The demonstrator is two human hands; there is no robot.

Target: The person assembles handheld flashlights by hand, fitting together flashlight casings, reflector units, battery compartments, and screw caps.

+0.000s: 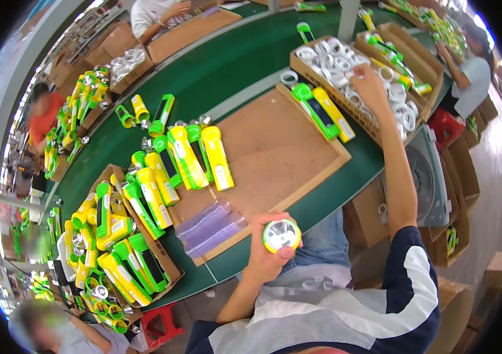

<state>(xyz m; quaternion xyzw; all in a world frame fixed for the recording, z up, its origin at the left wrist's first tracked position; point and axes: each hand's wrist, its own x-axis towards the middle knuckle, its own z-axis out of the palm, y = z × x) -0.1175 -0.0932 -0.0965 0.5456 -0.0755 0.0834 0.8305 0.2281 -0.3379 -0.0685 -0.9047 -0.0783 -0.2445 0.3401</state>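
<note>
My left hand (263,252) is wrapped round a green and yellow flashlight (282,242) near the table's front edge. Its silver reflector faces up, while its body is mostly hidden by my fingers. To the right, my extended arm brings my right hand (369,88) over a cardboard box (335,88) full of white plastic rings (339,62). The fingers there are bent down and drawn together among the rings; whether one is pinched between them is too small to tell. Two flashlights (323,112) lie beside that box, on the right end of a wooden board (263,147).
Several green and yellow flashlights (186,156) lie on the board's left side, by purple-tinted clear plastic sleeves (211,229). A full carton of flashlights (127,259) stands left. A loose ring (289,77) rests on the green table (215,76). Co-workers sit around; a fan (419,177) stands right.
</note>
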